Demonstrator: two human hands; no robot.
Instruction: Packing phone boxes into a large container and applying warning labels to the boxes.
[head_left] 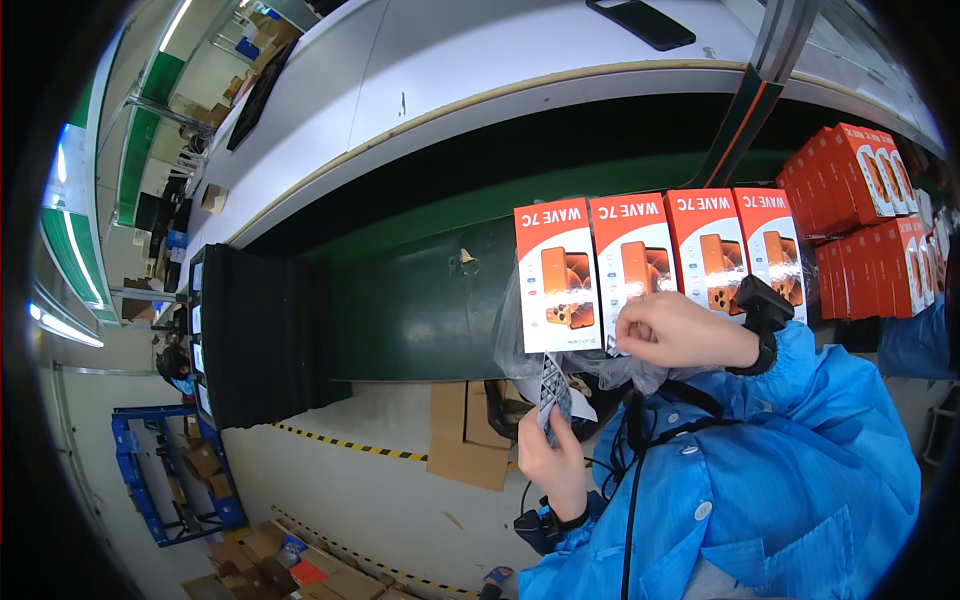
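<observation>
Several red-and-white phone boxes (556, 285) lie side by side in a row on clear plastic at the edge of the dark green bench. Each shows an orange phone on its top face. My left hand (555, 465) is closed on a strip of black-and-white labels (549, 385), just below the leftmost box. Over the lower end of the second box (632, 245), my right hand (680, 330) pinches a small sticker (611, 345) at that box's lower left corner. The sticker is mostly hidden by my fingertips.
Stacked red phone boxes (850, 185) stand at the right. A white shelf (440, 60) with a black phone case (645, 22) runs above the green bench (410, 300). Black cloth (265, 335) covers its left end. A cardboard box (468, 435) sits on the floor below.
</observation>
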